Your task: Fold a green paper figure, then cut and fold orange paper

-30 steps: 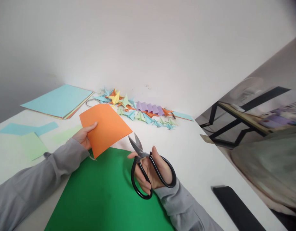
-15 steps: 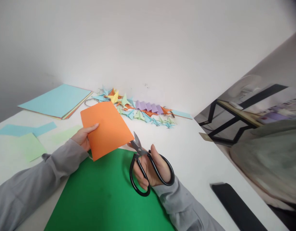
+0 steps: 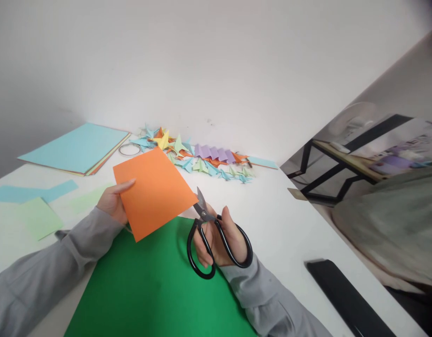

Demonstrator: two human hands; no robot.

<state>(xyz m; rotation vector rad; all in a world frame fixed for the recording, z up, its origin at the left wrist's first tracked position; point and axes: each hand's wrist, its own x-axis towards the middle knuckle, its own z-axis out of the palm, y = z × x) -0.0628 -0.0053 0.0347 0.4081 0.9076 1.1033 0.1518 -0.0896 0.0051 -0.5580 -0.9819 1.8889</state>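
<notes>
My left hand (image 3: 115, 200) pinches the left edge of an orange sheet of paper (image 3: 155, 194), thumb on top and fingers behind it. The sheet is tilted above a green mat (image 3: 152, 281). In my right hand (image 3: 223, 238) are black-handled scissors (image 3: 204, 215), my fingers through the loops. Their blades are parted, and the sheet's right corner lies at or between them; I cannot tell whether they have cut into it.
Folded paper shapes (image 3: 202, 159) in several colours lie along the wall. A stack of coloured paper (image 3: 73, 149) is at the back left, near a wire ring (image 3: 129, 149). Blue (image 3: 33, 193) and green paper pieces (image 3: 40, 219) lie left; a black bar-shaped object (image 3: 346, 295) rests at right.
The view has shifted slightly. The orange sheet is turned a little more toward me, and its right corner sits closer to the scissor blades. Both hands keep their holds.
</notes>
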